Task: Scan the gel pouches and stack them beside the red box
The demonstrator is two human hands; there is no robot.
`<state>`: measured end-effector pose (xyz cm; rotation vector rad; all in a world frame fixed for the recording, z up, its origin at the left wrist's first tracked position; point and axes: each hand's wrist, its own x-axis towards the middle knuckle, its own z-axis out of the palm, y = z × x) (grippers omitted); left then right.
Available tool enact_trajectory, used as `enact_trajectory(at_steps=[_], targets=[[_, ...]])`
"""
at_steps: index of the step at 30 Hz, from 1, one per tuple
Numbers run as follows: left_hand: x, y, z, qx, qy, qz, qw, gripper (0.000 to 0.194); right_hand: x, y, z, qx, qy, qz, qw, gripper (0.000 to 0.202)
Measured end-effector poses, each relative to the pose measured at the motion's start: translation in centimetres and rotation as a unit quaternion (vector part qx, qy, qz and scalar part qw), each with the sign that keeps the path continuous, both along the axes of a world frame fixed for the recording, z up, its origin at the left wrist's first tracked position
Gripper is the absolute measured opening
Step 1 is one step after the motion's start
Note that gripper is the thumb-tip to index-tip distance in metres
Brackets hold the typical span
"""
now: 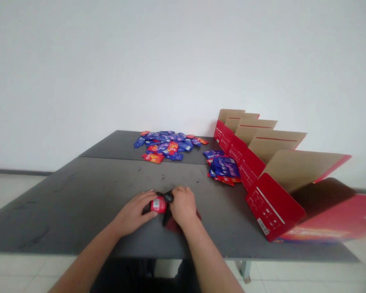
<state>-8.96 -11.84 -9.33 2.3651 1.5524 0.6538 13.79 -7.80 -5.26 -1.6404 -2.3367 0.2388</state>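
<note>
Two hands meet at the near edge of a dark grey table (88,191). The left hand (134,213) curls its fingers around a small red packet (157,204), label facing up; its long axis cannot be told. The right hand (183,206) closes on a dark red-and-black pouch (171,217) lying flat. Beyond lie a pile of blue and red sachets (167,145) and open red cartons (256,162), before a plain white wall (140,61).
</note>
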Motion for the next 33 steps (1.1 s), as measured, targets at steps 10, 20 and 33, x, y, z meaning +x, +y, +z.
enact_trajectory(at_steps=[10,20,33], targets=[[-0.3,0.3,-0.5,0.010,-0.009,0.002,1.000,0.060,-3.8,-1.8,1.1,0.045,0.039,0.082,0.995,0.022],[-0.4,0.1,-0.2,0.000,0.014,0.012,1.000,0.054,3.8,1.9,1.0,-0.014,-0.004,-0.068,0.998,0.021],[-0.4,0.2,0.0,-0.018,0.021,0.006,1.000,0.054,0.7,0.2,0.0,0.016,0.013,-0.039,0.999,0.022]])
